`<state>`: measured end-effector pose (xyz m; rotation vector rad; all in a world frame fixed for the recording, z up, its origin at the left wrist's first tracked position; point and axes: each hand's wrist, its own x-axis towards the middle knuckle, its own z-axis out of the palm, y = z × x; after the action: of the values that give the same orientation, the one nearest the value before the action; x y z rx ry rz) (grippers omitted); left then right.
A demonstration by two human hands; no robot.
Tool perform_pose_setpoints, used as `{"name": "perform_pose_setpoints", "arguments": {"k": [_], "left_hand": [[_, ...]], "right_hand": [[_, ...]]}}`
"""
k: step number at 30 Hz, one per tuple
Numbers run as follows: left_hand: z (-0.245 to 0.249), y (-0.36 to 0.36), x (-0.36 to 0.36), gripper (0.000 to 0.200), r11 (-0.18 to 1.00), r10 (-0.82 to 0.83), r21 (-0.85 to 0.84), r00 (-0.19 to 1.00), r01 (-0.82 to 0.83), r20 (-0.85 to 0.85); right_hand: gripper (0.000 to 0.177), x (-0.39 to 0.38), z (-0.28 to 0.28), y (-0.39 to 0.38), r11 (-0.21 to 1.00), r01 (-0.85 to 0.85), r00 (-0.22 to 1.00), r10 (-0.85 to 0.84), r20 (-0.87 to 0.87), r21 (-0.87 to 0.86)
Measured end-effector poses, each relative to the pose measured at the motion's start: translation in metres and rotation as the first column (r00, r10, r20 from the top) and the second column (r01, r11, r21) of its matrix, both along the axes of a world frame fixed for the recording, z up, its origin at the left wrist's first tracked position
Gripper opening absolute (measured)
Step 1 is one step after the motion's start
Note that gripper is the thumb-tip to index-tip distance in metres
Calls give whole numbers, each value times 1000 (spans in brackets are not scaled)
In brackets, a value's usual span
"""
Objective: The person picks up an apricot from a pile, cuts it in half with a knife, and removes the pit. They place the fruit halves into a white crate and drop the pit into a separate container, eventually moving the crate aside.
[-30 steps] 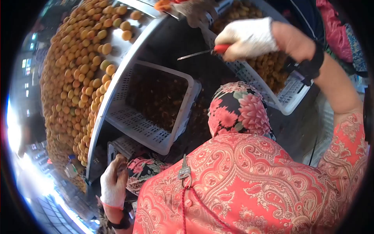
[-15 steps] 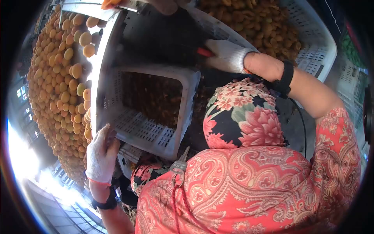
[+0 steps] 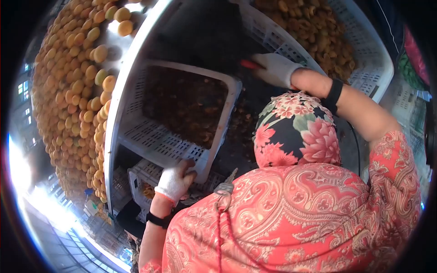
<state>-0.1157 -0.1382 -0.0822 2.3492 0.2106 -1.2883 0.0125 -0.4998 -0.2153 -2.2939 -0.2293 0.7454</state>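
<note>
My left hand (image 3: 175,182), in a white glove with bare fingertips, is beside the near rim of a white slotted crate (image 3: 217,132). Its fingers are bent and slightly apart, and nothing shows between them. My right hand (image 3: 275,69), also gloved, is closed round a red-handled tool (image 3: 251,64) above a dark surface, between the crate and a large white basket (image 3: 373,68). The rest of the tool is too dark to make out. Small dark brown pieces (image 3: 182,102) lie in the crate.
Many orange-yellow round fruits (image 3: 68,100) cover a table on the left, behind its raised pale edge (image 3: 119,91). Opened fruit pieces (image 3: 314,36) fill part of the large basket. Another crate (image 3: 136,182) stands low near my left hand. My flower-patterned knee (image 3: 298,132) is in front.
My left hand has moved right, from the table edge to the crate's near rim. My right hand still holds the red handle. The view has shifted slightly; a hand at the top is out of view.
</note>
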Motion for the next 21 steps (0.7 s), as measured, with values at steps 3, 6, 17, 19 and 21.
{"name": "perform_pose_setpoints", "arguments": {"k": [3, 6, 17, 19, 21], "left_hand": [[8, 31, 9, 30, 959, -208, -75, 861, 273, 465], [69, 23, 29, 25, 984, -92, -63, 779, 166, 621], [101, 45, 169, 42, 999, -31, 19, 479, 29, 877], [91, 44, 199, 46, 986, -165, 146, 427, 76, 889], [69, 56, 233, 50, 950, -310, 274, 385, 146, 869]], "right_hand": [[31, -3, 10, 2, 998, 3, 996, -8, 94, 55], [31, -6, 58, -10, 984, 132, 991, -133, 5, 119], [19, -41, 176, -15, 969, 158, 933, -209, 293, 189], [21, -50, 188, -12, 963, 163, 917, -228, 326, 216], [22, -53, 194, -7, 957, 155, 910, -235, 341, 244]]}}
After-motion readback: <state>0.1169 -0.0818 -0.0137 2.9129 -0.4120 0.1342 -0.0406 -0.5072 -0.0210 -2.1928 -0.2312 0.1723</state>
